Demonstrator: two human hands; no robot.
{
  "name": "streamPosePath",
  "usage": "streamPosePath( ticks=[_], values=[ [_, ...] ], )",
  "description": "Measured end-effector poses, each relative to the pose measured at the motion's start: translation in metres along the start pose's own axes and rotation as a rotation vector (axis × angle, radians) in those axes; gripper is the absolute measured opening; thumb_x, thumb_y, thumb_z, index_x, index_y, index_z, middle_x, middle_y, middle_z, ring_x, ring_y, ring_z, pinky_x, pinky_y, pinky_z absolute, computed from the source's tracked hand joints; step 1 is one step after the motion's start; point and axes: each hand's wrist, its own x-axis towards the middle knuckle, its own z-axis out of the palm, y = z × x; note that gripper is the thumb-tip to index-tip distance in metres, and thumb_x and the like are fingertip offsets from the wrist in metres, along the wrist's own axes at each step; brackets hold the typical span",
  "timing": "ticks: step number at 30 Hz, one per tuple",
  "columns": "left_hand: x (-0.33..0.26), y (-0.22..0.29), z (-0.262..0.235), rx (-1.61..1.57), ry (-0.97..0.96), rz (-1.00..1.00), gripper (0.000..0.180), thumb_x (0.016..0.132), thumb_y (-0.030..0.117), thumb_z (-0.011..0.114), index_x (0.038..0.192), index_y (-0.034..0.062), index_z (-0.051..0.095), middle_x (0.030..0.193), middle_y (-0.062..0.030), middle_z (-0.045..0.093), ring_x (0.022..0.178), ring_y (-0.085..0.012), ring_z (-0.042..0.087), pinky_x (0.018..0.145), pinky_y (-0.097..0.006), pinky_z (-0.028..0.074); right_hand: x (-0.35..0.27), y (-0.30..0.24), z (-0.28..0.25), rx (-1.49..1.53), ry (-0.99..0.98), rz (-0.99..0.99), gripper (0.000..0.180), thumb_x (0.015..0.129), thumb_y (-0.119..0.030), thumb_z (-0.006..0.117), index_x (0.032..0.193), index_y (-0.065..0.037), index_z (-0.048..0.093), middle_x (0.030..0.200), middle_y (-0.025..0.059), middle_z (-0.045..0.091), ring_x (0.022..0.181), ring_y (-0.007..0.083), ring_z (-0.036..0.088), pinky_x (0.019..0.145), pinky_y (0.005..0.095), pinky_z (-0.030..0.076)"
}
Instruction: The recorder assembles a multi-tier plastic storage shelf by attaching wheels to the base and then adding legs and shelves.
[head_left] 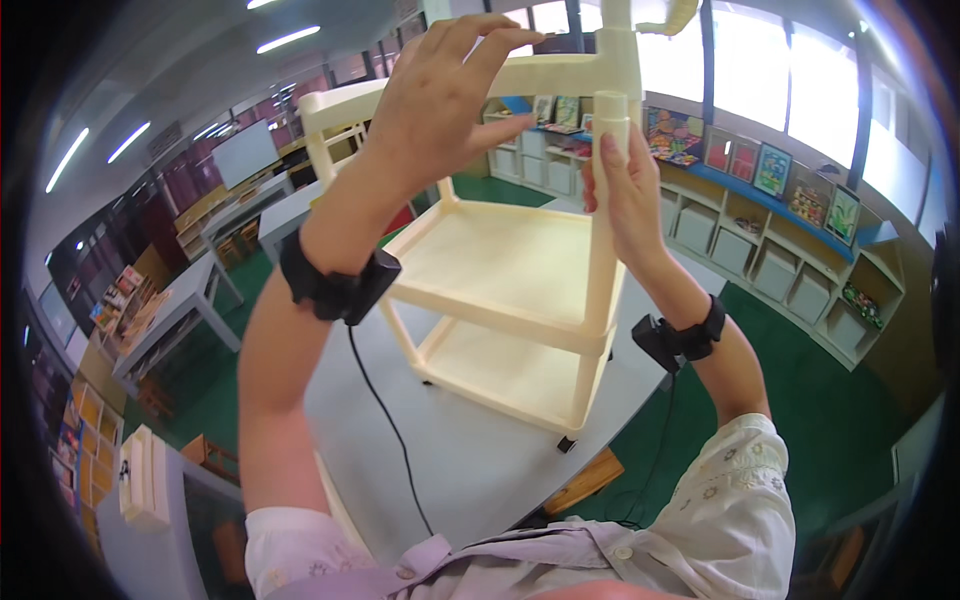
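Note:
A cream plastic tiered rack (500,245) stands upright on a grey table, with small black casters at its foot. My right hand (630,195) is wrapped round its near right post (603,235), just below the post's narrower top end. That end shows right by the corner socket (618,62) of the top tier; whether it is seated cannot be made out. My left hand (440,100) is raised in front of the top tier's rim (555,75), fingers apart and holding nothing. Whether it touches the rim is unclear. A cream curved piece (672,18) shows at the top edge.
The grey table (350,400) lies beneath the rack. Black bands with small devices (340,280) sit on both my wrists, and cables hang from them. A wooden stool (583,482) is by the table's right edge. Low shelves with bins (697,225) line the right wall.

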Motion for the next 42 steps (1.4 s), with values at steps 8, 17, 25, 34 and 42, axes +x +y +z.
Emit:
streamPosePath(
  ticks=[8,17,25,34,42],
  values=[
    [0.021,-0.002,0.049,0.047,-0.308,-0.013,0.04,0.077,0.035,0.057,0.106,0.0104,0.045,0.098,-0.0068,0.054,0.09,-0.0252,0.054,0.068,-0.035,0.048,0.022,-0.009,-0.001,0.048,-0.13,-0.104,0.03,0.087,-0.029,0.049,0.105,-0.006,0.047,0.057,0.002,0.048,0.041,0.0092,0.045,0.038,0.0212,0.036],
    [0.026,-0.014,0.047,0.065,-0.357,0.003,0.035,0.078,0.036,0.055,0.096,0.008,0.045,0.094,-0.0075,0.054,0.083,-0.0275,0.055,0.066,-0.035,0.048,0.035,-0.008,-0.005,0.036,-0.083,0.025,0.034,0.086,-0.033,0.05,0.1,-0.001,0.047,0.048,0.0021,0.044,0.036,0.0091,0.042,0.037,0.0224,0.034],
    [0.026,-0.005,0.042,0.069,-0.263,0.046,0.035,0.078,0.033,0.057,0.1,0.0069,0.048,0.095,-0.0076,0.055,0.077,-0.0279,0.056,0.061,-0.034,0.048,0.032,-0.01,-0.01,-0.009,0.05,0.153,0.035,0.077,-0.03,0.061,0.061,0.0,0.053,0.05,0.0051,0.053,0.039,0.0105,0.051,0.039,0.022,0.041],
    [0.029,-0.004,0.047,0.081,-0.188,0.121,0.033,0.074,0.029,0.061,0.094,0.0071,0.047,0.086,-0.0066,0.055,0.073,-0.025,0.057,0.055,-0.031,0.047,0.038,-0.004,-0.023,-0.045,-0.028,0.143,0.033,0.078,-0.031,0.062,0.063,-0.003,0.051,0.048,0.0041,0.049,0.037,0.0086,0.046,0.035,0.0205,0.036],
    [0.028,-0.002,0.035,0.031,-0.217,0.052,0.03,0.073,0.024,0.061,0.095,0.0089,0.047,0.087,-0.0054,0.054,0.074,-0.026,0.056,0.059,-0.033,0.047,0.041,0.003,-0.025,0.032,-0.087,0.152,0.028,0.079,-0.025,0.061,0.065,-0.003,0.05,0.049,0.0028,0.048,0.036,0.0085,0.043,0.036,0.0207,0.035]
  ],
)
